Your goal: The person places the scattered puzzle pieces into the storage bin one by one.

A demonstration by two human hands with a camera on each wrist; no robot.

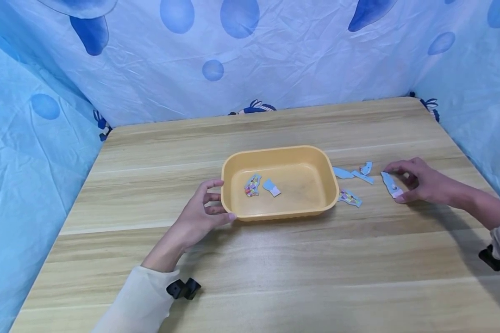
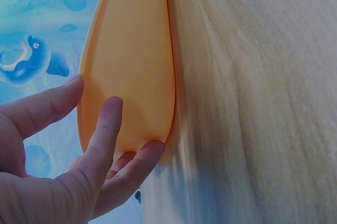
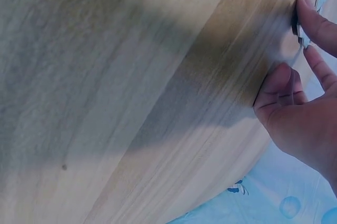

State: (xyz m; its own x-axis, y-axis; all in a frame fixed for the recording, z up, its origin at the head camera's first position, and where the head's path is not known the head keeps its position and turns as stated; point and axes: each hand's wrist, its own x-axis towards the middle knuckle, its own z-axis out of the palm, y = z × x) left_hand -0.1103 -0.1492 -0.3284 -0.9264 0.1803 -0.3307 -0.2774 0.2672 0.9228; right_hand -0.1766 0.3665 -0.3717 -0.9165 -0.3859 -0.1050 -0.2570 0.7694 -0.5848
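A yellow plastic basin point(image 1: 283, 216) stands on the table. My left hand point(image 1: 200, 210) is at its left end, with the thumb at the near corner and the other fingers spread against the outer wall, as the left wrist view also shows. To the right of the basin, my right hand point(image 1: 421, 180) pinches a light blue and pink jigsaw piece point(image 1: 391, 185) by its ends, thumb at the near one. Inside the basin lie a multicoloured jigsaw piece point(image 1: 252, 186) and a blue and pink jigsaw piece point(image 1: 271, 187).
Beside the basin's right end lie a blue piece point(image 1: 342, 173), a narrow blue strip point(image 1: 363, 177), a small blue piece point(image 1: 366, 168) and a multicoloured piece point(image 1: 351, 198). A blue patterned cloth point(image 1: 275, 60) rises behind the wooden table point(image 1: 275, 277) and at both sides.
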